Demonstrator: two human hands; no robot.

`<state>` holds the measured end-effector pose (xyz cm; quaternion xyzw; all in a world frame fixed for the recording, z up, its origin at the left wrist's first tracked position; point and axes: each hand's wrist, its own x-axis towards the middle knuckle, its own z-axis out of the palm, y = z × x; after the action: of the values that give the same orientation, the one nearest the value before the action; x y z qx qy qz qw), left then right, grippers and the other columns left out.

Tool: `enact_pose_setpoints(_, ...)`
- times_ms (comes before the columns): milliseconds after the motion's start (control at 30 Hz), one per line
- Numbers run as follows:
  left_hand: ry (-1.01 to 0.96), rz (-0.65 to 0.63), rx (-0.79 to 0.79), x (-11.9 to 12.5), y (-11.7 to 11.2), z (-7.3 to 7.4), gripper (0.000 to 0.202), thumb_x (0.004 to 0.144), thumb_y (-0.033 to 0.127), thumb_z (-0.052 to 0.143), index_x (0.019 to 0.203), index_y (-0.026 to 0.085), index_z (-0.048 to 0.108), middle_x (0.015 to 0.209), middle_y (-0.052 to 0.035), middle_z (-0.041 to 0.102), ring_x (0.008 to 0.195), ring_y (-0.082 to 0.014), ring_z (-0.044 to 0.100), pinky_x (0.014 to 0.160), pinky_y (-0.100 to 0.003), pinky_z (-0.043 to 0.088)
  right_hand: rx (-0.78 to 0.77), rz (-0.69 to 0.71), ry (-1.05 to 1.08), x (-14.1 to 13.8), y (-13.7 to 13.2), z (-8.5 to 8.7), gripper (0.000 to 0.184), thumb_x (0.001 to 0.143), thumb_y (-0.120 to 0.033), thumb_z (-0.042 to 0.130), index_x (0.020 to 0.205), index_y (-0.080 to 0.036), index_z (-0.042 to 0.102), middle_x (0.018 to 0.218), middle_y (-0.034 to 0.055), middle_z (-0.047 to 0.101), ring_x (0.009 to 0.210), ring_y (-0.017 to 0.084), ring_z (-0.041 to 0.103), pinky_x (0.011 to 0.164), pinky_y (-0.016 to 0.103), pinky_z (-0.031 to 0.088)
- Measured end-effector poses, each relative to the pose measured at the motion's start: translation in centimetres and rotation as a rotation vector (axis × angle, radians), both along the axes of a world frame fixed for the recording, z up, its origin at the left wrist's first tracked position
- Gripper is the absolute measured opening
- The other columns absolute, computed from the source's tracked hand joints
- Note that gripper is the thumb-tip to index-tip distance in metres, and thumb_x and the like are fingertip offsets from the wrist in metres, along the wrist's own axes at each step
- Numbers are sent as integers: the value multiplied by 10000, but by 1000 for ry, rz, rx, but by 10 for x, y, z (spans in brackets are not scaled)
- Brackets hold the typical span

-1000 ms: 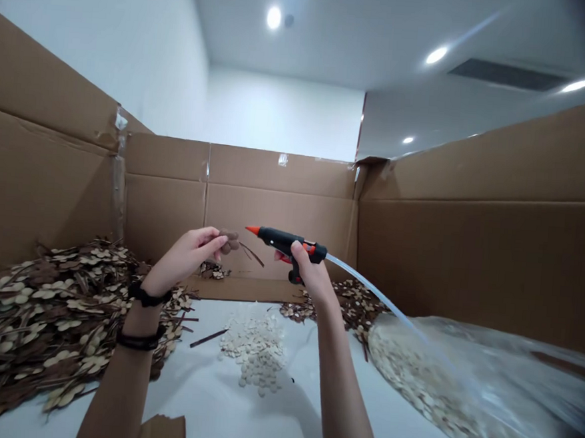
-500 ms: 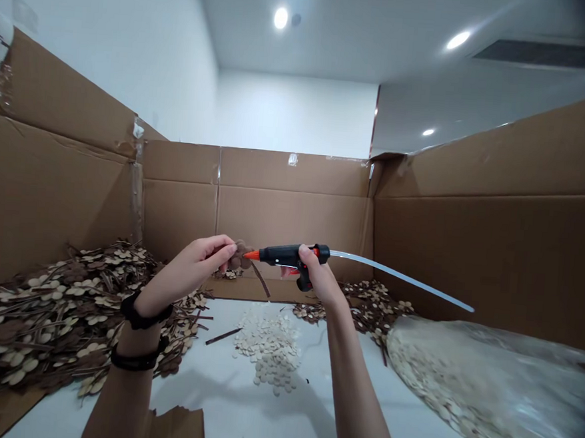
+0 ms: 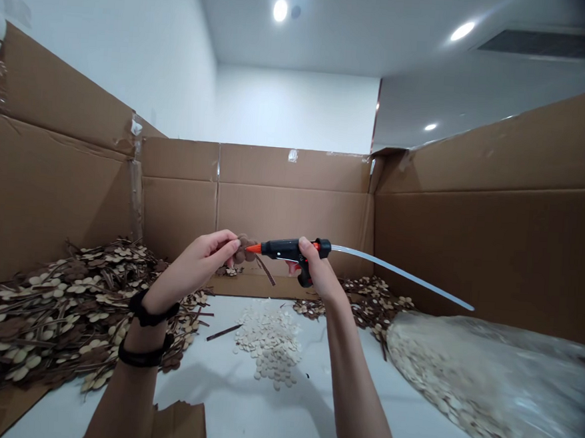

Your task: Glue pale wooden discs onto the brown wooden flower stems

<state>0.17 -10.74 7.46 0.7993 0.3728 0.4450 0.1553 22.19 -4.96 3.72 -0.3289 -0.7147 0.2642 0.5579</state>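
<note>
Flower pile (image 3: 61, 296) along left cardboard wall (image 3: 49, 188). Our left hand (image 3: 204, 256) pinches a brown flower (image 3: 242, 255), raised over the table (image 3: 243, 419), orange nozzle (image 3: 254, 248) at its petals. Wide gap between our forearms (image 3: 362, 404); our right hand (image 3: 319, 267) grips the glue gun (image 3: 283, 248). Plastic bag (image 3: 502, 367) alongside right wall (image 3: 490, 253).

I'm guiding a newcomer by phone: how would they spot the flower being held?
Face the cardboard back wall. In front of it, the left hand pinches a brown flower, a dark strip hanging below it. Unlike the heaped flowers on the left, it is held up, beside the orange tip of the glue gun.
</note>
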Motion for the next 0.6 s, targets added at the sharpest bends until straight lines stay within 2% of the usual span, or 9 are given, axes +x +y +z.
enact_pose_setpoints(333,41,46,-8,-2,0,-3,327,916,426,393,888,173,599,736,-5,567,653,-122,490,587,-225,368,69,12,-40,1,-2,1,596,825,-698,319,523,-197,436,527,-1,472,554,128,449,598,264,340)
enact_pose_setpoints(400,65,86,6,-4,3,-4,320,913,426,395,878,179,594,754,-8,584,673,-131,512,611,-232,384,68,-50,-63,1,-5,3,581,818,-695,350,539,-195,447,538,-2,481,561,129,454,591,264,339)
enact_pose_setpoints(533,97,235,89,-7,12,-7,299,903,421,395,830,190,571,726,0,584,680,-147,537,633,-241,393,110,-304,-128,0,-6,7,530,754,-673,509,538,-190,470,512,-9,472,533,129,435,554,271,315)
enact_pose_setpoints(600,139,240,96,-6,17,-8,306,903,423,380,814,194,561,709,2,580,670,-153,535,623,-242,386,118,-341,-100,-2,-1,8,510,740,-659,537,554,-185,503,528,-1,501,544,134,455,551,273,324)
